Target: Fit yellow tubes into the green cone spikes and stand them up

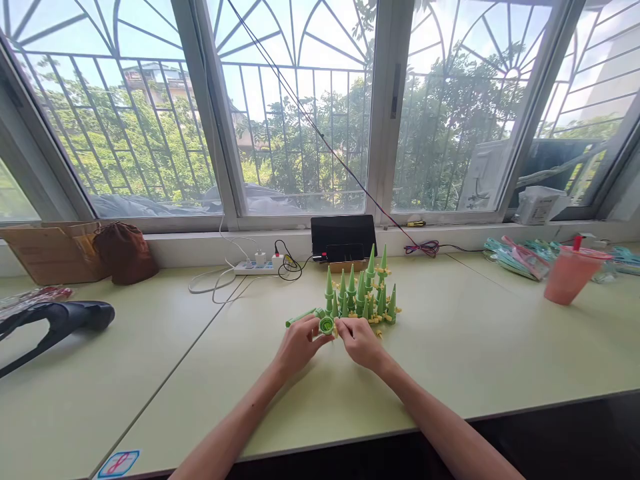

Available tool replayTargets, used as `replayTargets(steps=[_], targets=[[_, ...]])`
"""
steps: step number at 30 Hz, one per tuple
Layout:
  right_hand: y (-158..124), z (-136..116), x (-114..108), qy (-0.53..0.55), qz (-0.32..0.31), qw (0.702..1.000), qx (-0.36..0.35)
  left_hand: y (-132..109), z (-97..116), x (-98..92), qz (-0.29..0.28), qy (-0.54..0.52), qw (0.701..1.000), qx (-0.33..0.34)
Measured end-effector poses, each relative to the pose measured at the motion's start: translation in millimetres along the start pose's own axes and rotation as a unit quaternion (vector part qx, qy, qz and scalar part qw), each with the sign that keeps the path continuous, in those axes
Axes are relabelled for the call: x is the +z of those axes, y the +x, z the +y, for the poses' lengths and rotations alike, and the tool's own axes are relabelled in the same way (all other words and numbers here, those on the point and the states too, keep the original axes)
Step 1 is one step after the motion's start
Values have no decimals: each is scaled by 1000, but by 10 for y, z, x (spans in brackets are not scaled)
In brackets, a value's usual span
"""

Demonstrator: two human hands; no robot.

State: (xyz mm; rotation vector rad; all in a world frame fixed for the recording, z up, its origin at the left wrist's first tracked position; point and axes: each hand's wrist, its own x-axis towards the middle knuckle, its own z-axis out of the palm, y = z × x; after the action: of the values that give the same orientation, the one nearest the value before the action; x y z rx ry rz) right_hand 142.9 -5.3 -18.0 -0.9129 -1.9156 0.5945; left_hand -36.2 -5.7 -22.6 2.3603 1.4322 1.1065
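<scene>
A small green round piece (326, 325) with a hollow, ring-like end facing me is held in my left hand (301, 343), fingers and thumb around its left side. My right hand (359, 341) is closed in a pinch just right of that piece, at a small yellow part (336, 330) that is mostly hidden by the fingers. Right behind the hands stand several green pointed cones (361, 292) with little yellow pieces on and among them. A green rod (299, 317) lies behind my left hand.
A tablet (343, 235) leans at the windowsill behind the cones. A power strip (260, 267) with cables is left of it. A red cup (573, 275) stands right; a black curved object (60, 323) and brown pouch (125, 252) are left.
</scene>
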Motion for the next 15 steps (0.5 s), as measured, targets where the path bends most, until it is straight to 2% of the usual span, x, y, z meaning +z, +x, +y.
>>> replayTargets(steps=[3, 6, 8, 10, 15], targets=[[0, 14, 5, -1, 1, 1000, 2, 22, -13, 0, -23, -17, 999, -39], [-5, 30, 16, 3, -3, 1000, 4, 38, 15, -33, -105, -97, 986, -92], [-10, 39, 25, 9, -7, 1000, 5, 36, 55, -75, -176, -169, 960, -138], [-12, 45, 28, 10, -6, 1000, 6, 26, 99, -121, -218, -232, 929, -186], [-1, 38, 14, 14, -4, 1000, 5, 12, 143, -184, -231, -352, 875, -237]])
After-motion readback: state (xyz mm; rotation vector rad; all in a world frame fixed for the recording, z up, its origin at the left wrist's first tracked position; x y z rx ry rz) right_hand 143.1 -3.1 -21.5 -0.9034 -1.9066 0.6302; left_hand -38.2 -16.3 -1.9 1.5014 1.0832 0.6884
